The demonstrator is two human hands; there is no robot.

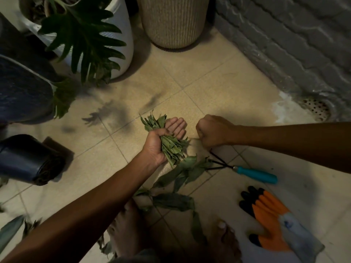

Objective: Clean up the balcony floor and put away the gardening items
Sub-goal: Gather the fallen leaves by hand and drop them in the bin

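Our left hand (161,143) grips a bunch of leaves (171,147) under its curled thumb, fingers straight beyond it, while our right hand (212,131), fingers curled into a fist, hangs just beside them above the hand rake (252,173).

On the tiled floor stand 2 tall planters, 1 white (121,35) and 1 ribbed beige (171,21). 1 black pot (28,160) lies tipped on its side. There is 1 hand rake (247,171) (teal handle) and 1 glove pile (273,215), possibly 2 gloves stacked. 1 bundle of leaves (171,147) is in hand, and roughly 6 loose leaves (174,201) are scattered. 1 floor drain (316,109). 2 hands, 2 bare feet.
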